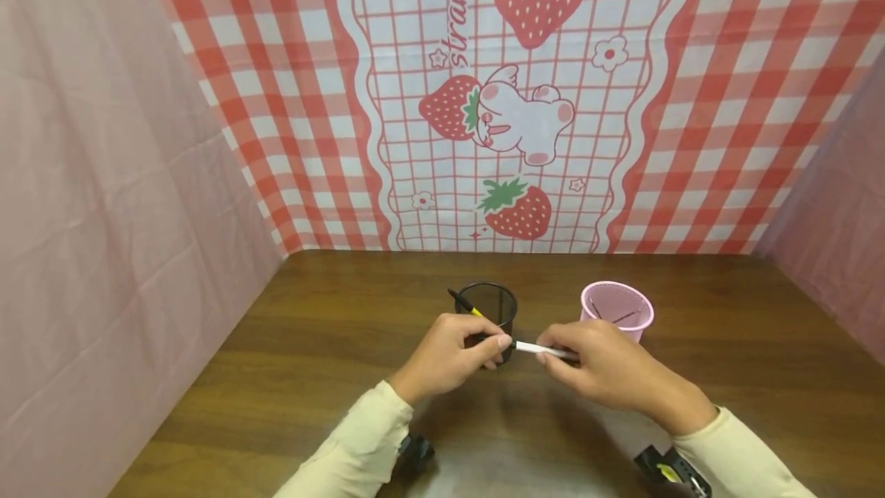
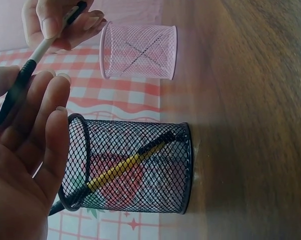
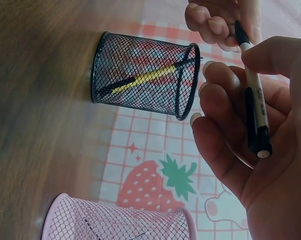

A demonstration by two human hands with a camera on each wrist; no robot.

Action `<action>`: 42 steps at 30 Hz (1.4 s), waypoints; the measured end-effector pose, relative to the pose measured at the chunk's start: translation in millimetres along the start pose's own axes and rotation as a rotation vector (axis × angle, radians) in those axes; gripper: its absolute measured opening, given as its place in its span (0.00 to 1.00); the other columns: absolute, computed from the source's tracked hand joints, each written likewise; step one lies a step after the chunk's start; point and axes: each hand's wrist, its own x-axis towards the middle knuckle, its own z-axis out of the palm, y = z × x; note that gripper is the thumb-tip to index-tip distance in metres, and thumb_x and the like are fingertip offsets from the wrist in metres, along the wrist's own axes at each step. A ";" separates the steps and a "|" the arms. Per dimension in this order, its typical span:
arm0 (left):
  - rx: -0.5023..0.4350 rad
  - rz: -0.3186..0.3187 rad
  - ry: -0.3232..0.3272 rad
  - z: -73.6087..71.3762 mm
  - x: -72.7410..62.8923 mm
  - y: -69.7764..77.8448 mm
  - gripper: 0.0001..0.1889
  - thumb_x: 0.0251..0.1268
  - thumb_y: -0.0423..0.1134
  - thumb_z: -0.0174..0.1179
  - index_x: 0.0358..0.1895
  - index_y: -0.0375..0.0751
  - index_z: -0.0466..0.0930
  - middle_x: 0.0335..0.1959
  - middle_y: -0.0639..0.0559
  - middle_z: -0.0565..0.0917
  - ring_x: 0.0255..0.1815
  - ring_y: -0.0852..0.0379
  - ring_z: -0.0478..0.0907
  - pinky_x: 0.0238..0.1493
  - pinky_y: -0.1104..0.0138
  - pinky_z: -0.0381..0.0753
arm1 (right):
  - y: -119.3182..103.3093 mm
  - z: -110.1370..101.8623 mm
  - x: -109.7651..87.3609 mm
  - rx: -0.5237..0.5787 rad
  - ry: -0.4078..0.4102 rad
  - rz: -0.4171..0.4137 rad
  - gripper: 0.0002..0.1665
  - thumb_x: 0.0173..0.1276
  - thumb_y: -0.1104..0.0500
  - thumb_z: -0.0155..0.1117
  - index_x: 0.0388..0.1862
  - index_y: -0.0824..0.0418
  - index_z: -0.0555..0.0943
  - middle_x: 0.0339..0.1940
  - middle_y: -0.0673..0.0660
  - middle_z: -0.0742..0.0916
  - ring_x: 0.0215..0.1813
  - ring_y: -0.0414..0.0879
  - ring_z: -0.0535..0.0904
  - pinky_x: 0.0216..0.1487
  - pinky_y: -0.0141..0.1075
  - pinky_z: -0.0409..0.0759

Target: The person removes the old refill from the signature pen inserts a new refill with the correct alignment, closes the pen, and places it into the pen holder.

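Both hands hold one white-and-black pen (image 1: pixel 528 346) above the table, in front of two mesh cups. My left hand (image 1: pixel 449 352) pinches its black end between thumb and fingers. The right hand (image 1: pixel 608 367) grips the white barrel near the other end, thumb on top. Just behind the left hand stands a black mesh pen cup (image 2: pixel 185 170), with a yellow-and-black pen (image 2: pixel 115 171) leaning in it. A pink mesh pen cup (image 1: pixel 646 321) is behind the right hand; two thin dark crossed lines show in it.
The brown wooden table (image 1: pixel 311 344) runs back to a red-and-white checked cloth (image 1: pixel 290 98) printed with strawberries. Plain pink cloth (image 1: pixel 104 214) hangs on the left, and another pink cloth (image 1: pixel 830 252) on the right.
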 end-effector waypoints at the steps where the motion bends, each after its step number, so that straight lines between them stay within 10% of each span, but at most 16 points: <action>1: -0.001 -0.003 -0.003 0.0 -0.1 -0.9 0.08 0.73 0.37 0.61 0.39 0.35 0.87 0.27 0.49 0.86 0.26 0.59 0.84 0.31 0.64 0.85 | 0.1 0.2 -0.2 -0.001 0.001 -0.003 0.08 0.61 0.64 0.71 0.34 0.50 0.82 0.23 0.33 0.75 0.24 0.28 0.69 0.25 0.25 0.68; 42: 0.022 -0.071 -0.007 -2.0 -0.8 2.3 0.19 0.78 0.46 0.55 0.30 0.40 0.87 0.22 0.56 0.84 0.21 0.62 0.83 0.29 0.55 0.85 | 1.9 0.8 0.0 -0.022 0.035 -0.053 0.02 0.65 0.59 0.69 0.35 0.53 0.84 0.25 0.34 0.77 0.26 0.28 0.70 0.28 0.24 0.70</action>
